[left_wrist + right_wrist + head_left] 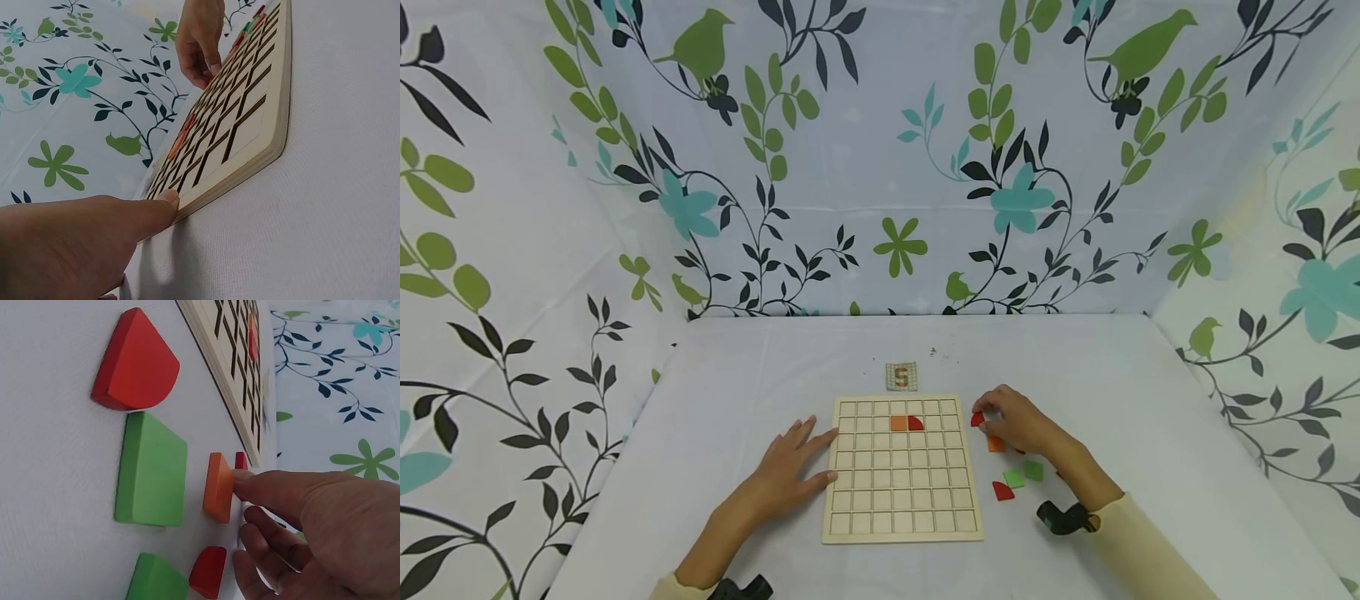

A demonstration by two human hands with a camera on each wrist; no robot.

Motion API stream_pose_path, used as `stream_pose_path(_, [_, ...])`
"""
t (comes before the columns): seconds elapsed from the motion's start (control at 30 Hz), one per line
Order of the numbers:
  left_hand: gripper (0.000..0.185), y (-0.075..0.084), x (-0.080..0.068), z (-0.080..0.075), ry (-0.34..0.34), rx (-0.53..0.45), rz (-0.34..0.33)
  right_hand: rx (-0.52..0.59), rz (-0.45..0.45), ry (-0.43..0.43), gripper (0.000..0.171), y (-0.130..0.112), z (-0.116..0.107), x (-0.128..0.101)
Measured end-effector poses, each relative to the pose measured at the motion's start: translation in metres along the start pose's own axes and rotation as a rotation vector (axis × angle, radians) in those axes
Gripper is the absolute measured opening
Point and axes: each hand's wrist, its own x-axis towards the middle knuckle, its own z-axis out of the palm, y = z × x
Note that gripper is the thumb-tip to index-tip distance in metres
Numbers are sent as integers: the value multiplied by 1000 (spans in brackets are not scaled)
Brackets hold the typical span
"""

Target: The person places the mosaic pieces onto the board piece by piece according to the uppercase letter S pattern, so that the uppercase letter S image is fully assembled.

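A wooden grid board lies on the white table. In its second row sit an orange square tile and a red quarter-circle tile, side by side. My left hand rests at the board's left edge, fingers spread and thumb tip at the rim. Right of the board, my right hand pinches another red quarter-circle tile between thumb and fingers. That tile is partly hidden behind the thumb in the right wrist view. Just below this hand lies a loose orange square tile.
Green square tiles and a red quarter-circle tile lie loose right of the board. One more red tile is under the right hand. A small patterned card lies beyond the board. Leaf-print cloth hangs behind the table.
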Motion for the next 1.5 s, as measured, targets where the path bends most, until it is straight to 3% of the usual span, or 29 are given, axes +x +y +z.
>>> stream_pose_path(0.53, [63, 1, -2, -1, 17, 5, 10, 32, -34, 62, 17, -3, 3, -2])
stream_pose_path(1.1, [63, 0, -1, -1, 14, -4, 5, -13, -27, 120, 21, -7, 8, 10])
stream_pose_path(1.5, [62, 1, -1, -2, 17, -12, 9, 61, -50, 80, 19, -47, 26, 35])
